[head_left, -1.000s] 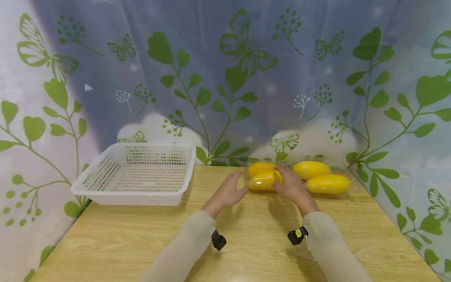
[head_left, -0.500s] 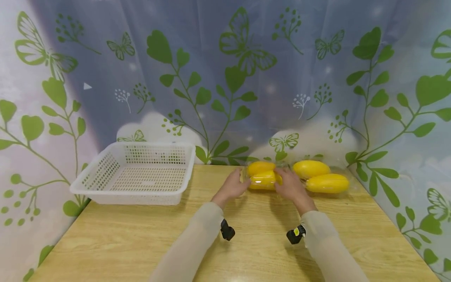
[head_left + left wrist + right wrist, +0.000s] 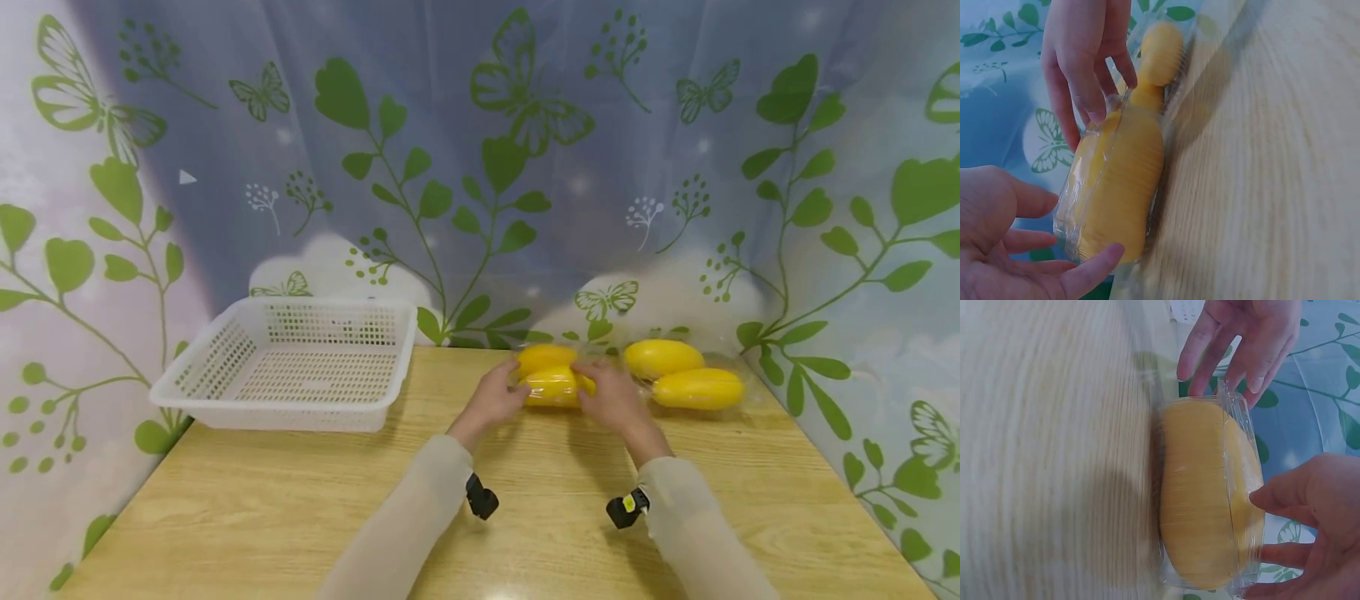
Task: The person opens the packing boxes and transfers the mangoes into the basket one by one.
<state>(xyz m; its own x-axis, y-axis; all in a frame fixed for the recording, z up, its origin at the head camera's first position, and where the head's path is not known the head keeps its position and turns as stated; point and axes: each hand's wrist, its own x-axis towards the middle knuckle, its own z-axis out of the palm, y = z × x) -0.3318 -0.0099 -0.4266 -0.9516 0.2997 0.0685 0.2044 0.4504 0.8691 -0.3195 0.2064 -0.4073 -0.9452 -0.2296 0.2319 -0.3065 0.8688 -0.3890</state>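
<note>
Two long, smooth yellow fruits, mango-like in look, lie in a clear plastic fruit box (image 3: 551,387) at the table's back, right of centre. My left hand (image 3: 491,400) is at the box's left end, its thumb along the front and its fingers behind the end. At the other end, my right hand (image 3: 611,400) grips the box, covering part of the front fruit. The right wrist view shows the right thumb (image 3: 1272,490) on the lid. The box's underside is hidden.
A second clear box with two yellow fruits (image 3: 697,390) lies just right of my right hand. To the left stands a white perforated plastic basket (image 3: 277,417). A patterned curtain (image 3: 480,208) hangs behind the wooden table (image 3: 540,517).
My left hand has moved in to the right, up to the box's left end. Over the last half second the box and my right hand have shifted slightly left.
</note>
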